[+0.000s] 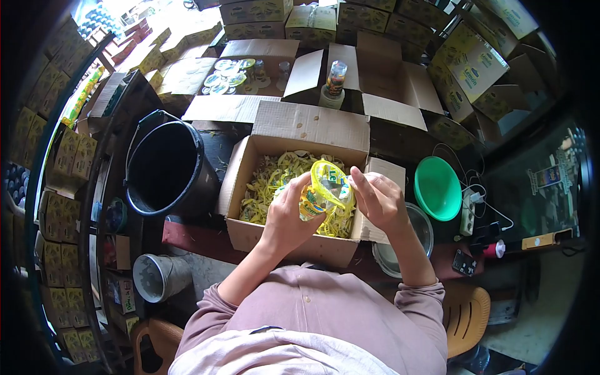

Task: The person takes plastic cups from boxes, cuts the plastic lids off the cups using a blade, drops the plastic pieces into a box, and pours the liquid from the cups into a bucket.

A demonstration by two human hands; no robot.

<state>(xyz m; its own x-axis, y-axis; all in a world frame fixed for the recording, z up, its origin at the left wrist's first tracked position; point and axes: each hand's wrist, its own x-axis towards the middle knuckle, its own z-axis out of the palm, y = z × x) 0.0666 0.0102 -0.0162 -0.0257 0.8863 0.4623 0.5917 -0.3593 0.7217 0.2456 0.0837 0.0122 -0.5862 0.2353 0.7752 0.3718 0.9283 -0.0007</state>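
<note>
At our fingers (368,190) we count at least one yellow printed wrapper (325,172), beneath them one filled carton (312,125), its yellow pieces (269,181) too many to count, two open cartons (392,111) just beyond, two buckets (209,182) to their left, one power strip (467,219) to their right

Bare forearms (259,262) reach forward from bunched sleeves (425,306), angling inward. The left hand (289,215) curls in a grip, thumb facing fingers; opposite, the right hand (384,201) holds its fingers bent.
</note>
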